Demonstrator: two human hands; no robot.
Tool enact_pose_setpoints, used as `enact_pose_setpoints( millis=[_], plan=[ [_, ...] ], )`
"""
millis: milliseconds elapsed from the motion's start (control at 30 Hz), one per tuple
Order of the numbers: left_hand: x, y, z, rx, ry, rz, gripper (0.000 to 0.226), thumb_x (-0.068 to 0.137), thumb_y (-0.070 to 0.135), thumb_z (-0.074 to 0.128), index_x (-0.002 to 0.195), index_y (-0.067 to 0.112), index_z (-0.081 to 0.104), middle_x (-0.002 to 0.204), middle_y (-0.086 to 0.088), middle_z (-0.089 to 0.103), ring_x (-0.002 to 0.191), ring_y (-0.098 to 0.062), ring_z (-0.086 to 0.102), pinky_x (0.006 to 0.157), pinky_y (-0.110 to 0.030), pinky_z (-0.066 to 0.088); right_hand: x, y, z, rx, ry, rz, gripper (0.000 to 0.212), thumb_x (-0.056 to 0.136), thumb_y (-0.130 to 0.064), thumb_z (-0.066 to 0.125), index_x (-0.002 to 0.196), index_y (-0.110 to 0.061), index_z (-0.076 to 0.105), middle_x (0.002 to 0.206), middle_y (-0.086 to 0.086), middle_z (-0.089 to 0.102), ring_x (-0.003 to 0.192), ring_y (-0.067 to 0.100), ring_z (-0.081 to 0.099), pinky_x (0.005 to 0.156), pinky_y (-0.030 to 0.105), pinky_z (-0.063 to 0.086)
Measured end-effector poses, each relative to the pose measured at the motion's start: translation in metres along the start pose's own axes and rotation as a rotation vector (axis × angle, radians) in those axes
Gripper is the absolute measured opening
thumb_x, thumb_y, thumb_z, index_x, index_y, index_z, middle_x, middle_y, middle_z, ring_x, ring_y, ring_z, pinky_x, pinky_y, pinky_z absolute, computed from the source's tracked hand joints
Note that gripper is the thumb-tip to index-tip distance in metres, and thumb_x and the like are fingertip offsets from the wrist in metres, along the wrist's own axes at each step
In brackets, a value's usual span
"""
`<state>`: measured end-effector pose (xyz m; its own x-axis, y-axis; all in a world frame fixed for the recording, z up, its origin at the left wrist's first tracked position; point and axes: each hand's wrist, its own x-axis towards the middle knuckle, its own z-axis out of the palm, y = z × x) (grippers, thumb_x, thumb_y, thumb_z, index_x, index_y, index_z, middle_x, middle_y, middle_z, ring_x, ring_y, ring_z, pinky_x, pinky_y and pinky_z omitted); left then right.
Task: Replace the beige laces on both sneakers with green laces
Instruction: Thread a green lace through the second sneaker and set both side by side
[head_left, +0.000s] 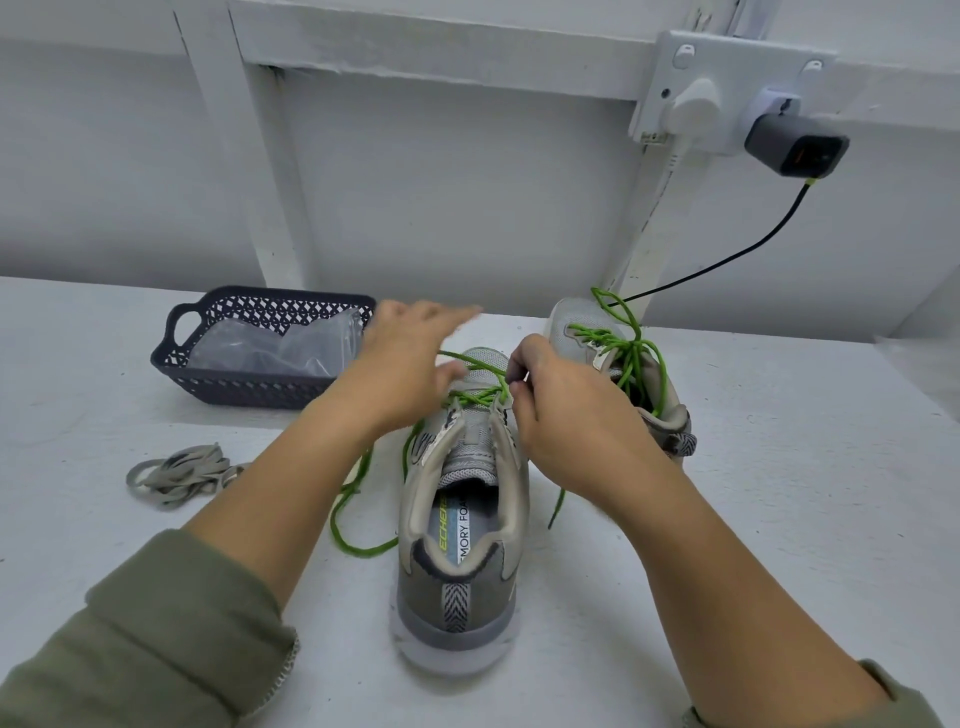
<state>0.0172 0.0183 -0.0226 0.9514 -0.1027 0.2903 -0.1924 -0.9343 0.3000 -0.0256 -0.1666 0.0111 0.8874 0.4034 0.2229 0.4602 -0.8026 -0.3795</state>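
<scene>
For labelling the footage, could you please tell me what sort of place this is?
Likely an indoor work table in a home or workshop: a white tabletop, a white framed wall with a double socket holding a charger, and a dark plastic basket.

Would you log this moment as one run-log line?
near sneaker: green lace partly threaded; right hand: pinching lace; left hand: open; beige laces: removed

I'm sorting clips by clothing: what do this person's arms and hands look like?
The left hand and right hand are bare: no gloves, rings or watch show. The left sleeve and right sleeve are olive green, soft fabric, pushed up toward the elbows. The left cuff has a paler knit edge.
</scene>
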Motion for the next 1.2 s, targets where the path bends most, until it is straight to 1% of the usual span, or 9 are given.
enact_pose_setpoints(
  millis=[100, 300, 400, 533, 700, 833, 1000, 1067, 1200],
  plan=[
    [-0.006, 0.013, -0.004, -0.213, -0.03, 0.193, 0.022, 0.091, 0.033, 0.061, 0.111, 0.033, 0.07, 0.112, 0.023, 0.06, 0.12, -0.014, 0.034, 0.103, -0.038, 0.025, 0.002, 0.0, 0.001, 0.014, 0.003, -0.006, 0.003, 0.1, -0.025, 0.039, 0.1, -0.024, 0.042, 0.071, -0.007, 0.05, 0.071, 0.021, 0.05, 0.059, 0.035, 0.034],
    [0.01, -0.015, 0.007, -0.112, 0.123, -0.02, 0.017, 0.094, 0.029, 0.06, 0.096, 0.025, 0.076, 0.094, 0.001, 0.071, 0.103, -0.031, 0.052, 0.092, -0.046, 0.042, -0.001, 0.006, -0.006, 0.231, -0.142, -0.001, 0.032, 0.093, -0.009, 0.041, 0.101, -0.027, 0.066, 0.083, -0.006, 0.069, 0.047, 0.002, 0.049, 0.046, 0.013, 0.036],
    [0.013, -0.013, 0.009, -0.044, 0.103, 0.017, 0.019, 0.094, 0.033, 0.059, 0.099, 0.025, 0.076, 0.095, 0.0, 0.07, 0.101, -0.031, 0.05, 0.091, -0.045, 0.043, -0.001, 0.013, -0.007, 0.214, -0.161, -0.059, 0.042, 0.088, -0.001, 0.048, 0.11, -0.028, 0.071, 0.092, -0.011, 0.073, 0.062, -0.007, 0.059, 0.059, 0.007, 0.042],
    [0.017, -0.015, 0.012, -0.058, 0.076, 0.066, 0.018, 0.093, 0.037, 0.06, 0.098, 0.03, 0.075, 0.095, 0.006, 0.069, 0.1, -0.027, 0.05, 0.093, -0.046, 0.041, 0.003, 0.025, -0.008, 0.278, -0.07, -0.07, 0.018, 0.089, -0.019, 0.067, 0.105, -0.026, 0.074, 0.075, -0.016, 0.068, 0.072, -0.001, 0.064, 0.068, 0.014, 0.049],
    [0.016, -0.012, 0.015, -0.027, 0.079, 0.028, 0.022, 0.093, 0.038, 0.059, 0.105, 0.028, 0.074, 0.103, 0.005, 0.064, 0.108, -0.025, 0.043, 0.095, -0.04, 0.036, 0.006, 0.02, -0.01, 0.371, 0.115, -0.188, 0.025, 0.097, -0.037, 0.051, 0.081, -0.026, 0.068, 0.085, -0.011, 0.051, 0.083, 0.0, 0.05, 0.073, 0.013, 0.038],
    [0.001, -0.008, 0.011, -0.169, 0.114, -0.075, 0.017, 0.088, 0.039, 0.065, 0.101, 0.028, 0.066, 0.102, 0.002, 0.057, 0.106, -0.022, 0.047, 0.092, -0.037, 0.04, 0.01, 0.008, -0.002, 0.61, 0.064, -0.154, 0.022, 0.096, -0.034, 0.047, 0.078, -0.03, 0.06, 0.07, -0.004, 0.057, 0.068, 0.019, 0.053, 0.067, 0.035, 0.045],
    [-0.043, 0.005, -0.017, -0.411, -0.151, -0.494, 0.051, 0.075, 0.065, 0.064, 0.089, 0.017, 0.056, 0.088, 0.003, 0.059, 0.08, -0.015, 0.056, 0.066, -0.03, 0.04, 0.019, 0.018, 0.011, 0.394, 0.151, -0.045, 0.012, 0.097, -0.017, 0.053, 0.096, -0.022, 0.063, 0.051, -0.013, 0.046, 0.051, 0.004, 0.044, 0.051, 0.015, 0.03],
    [-0.056, 0.017, -0.024, -0.538, -0.245, -0.47, 0.053, 0.065, 0.071, 0.069, 0.093, 0.026, 0.06, 0.09, 0.006, 0.063, 0.077, -0.008, 0.059, 0.064, -0.026, 0.043, 0.024, 0.018, 0.015, 0.266, 0.16, -0.026, 0.008, 0.094, -0.02, 0.058, 0.094, -0.017, 0.065, 0.064, -0.012, 0.052, 0.06, 0.004, 0.046, 0.056, 0.017, 0.03],
    [-0.061, 0.027, -0.016, -0.322, -0.181, -0.401, 0.036, 0.074, 0.046, 0.071, 0.104, 0.026, 0.065, 0.092, 0.012, 0.064, 0.08, -0.003, 0.058, 0.064, -0.012, 0.039, 0.031, 0.017, 0.025, 0.092, 0.086, -0.042, 0.012, 0.091, -0.021, 0.063, 0.097, -0.015, 0.072, 0.088, -0.002, 0.051, 0.086, 0.016, 0.05, 0.068, 0.018, 0.024]
  ],
)
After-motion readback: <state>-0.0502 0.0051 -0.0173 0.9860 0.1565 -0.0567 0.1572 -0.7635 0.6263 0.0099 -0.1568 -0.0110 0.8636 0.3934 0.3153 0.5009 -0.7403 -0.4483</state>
